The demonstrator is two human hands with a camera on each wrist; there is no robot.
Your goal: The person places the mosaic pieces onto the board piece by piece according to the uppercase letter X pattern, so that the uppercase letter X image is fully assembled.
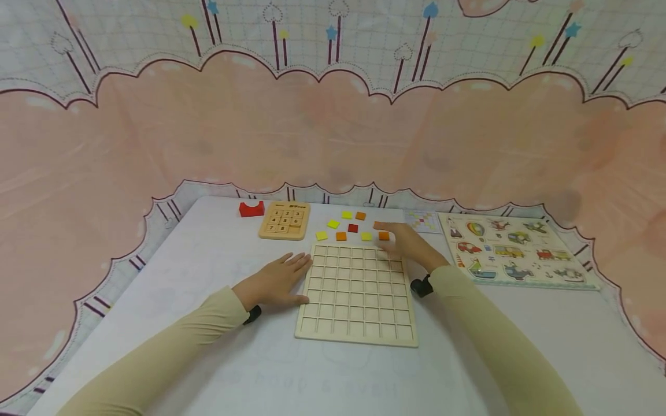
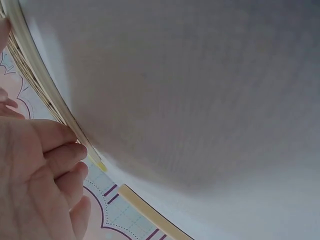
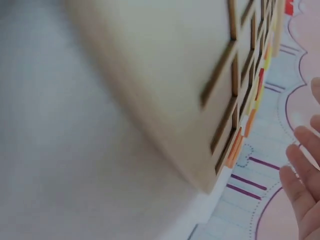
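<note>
A pale wooden grid board (image 1: 359, 294) lies on the white table in the head view. Along its left edge, my left hand (image 1: 278, 280) touches the wood with relaxed fingers; the left wrist view shows those fingers (image 2: 65, 157) against the rim. My right hand (image 1: 411, 242) is over the board's far right corner, fingers reaching toward an orange tile (image 1: 384, 236), and its fingertips overlap another orange tile at the far right. In the right wrist view, its fingers (image 3: 297, 187) are spread and hold nothing. Beyond the board lie several yellow and orange tiles and a red tile (image 1: 352, 228).
Back left are a red block (image 1: 252, 209) with a curved notch and a wooden number puzzle (image 1: 284, 221). A small pattern card (image 1: 422, 221) lies behind the right hand, and a picture puzzle board (image 1: 515, 251) is at the right. A patterned cloth (image 1: 322, 133) rises behind the table.
</note>
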